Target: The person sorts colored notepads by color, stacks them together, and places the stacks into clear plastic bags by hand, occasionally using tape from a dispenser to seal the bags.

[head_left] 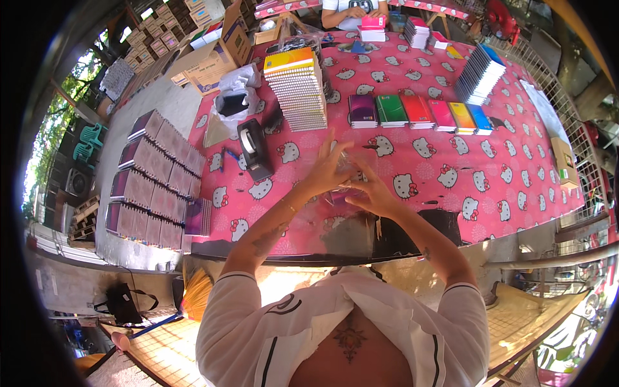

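Observation:
Both hands meet at the near middle of the table, over a small package in clear, shiny plastic with a purple part [336, 195]. My left hand [327, 169] reaches across it with its fingers stretched out and spread. On the package's right side, my right hand [376, 195] touches it with thumb and fingers apart and slightly bent. The hands cover much of the package, so its contents are hard to make out. Left of them stands a black tape dispenser [256, 151]. Beyond is a tall stack of spiral notebooks [296, 90] with a yellow-orange cover on top.
A row of colored notebooks [419, 115] lies beyond my hands. Blue-topped notebooks [480, 74] are stacked at far right. Purple-grey spiral notebooks [155, 184] fill the left edge. A cardboard box [216, 59] and plastic bag [236, 97] stand far left. Another person [354, 13] sits opposite.

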Available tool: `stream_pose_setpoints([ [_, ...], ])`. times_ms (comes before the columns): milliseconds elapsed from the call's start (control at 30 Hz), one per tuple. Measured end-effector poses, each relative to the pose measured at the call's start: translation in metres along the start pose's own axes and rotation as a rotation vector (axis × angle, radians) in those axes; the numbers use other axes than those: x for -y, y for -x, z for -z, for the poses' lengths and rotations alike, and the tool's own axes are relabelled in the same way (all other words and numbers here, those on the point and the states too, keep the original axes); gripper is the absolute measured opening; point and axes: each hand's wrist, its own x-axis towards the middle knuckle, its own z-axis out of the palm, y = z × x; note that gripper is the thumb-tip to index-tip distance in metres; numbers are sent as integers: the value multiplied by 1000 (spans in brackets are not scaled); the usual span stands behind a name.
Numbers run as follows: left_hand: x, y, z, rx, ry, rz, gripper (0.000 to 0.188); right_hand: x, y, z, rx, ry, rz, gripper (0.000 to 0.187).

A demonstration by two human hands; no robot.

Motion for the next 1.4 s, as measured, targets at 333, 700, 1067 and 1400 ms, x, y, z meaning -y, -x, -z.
stream_pose_setpoints([
  [333,30,23,26,405,561,501,76,-7,-45,28,-103,-401,-346,59],
  [700,-33,53,26,36,-317,-135,26,-2,-9,7,-98,136,123,23],
  [1067,-39,2,22,152,-383,199,29,0,-27,7,-77,161,-205,48],
  [1400,99,58,77,-808,-606,493,37,-38,-10,-10,-106,-320,-399,27],
])
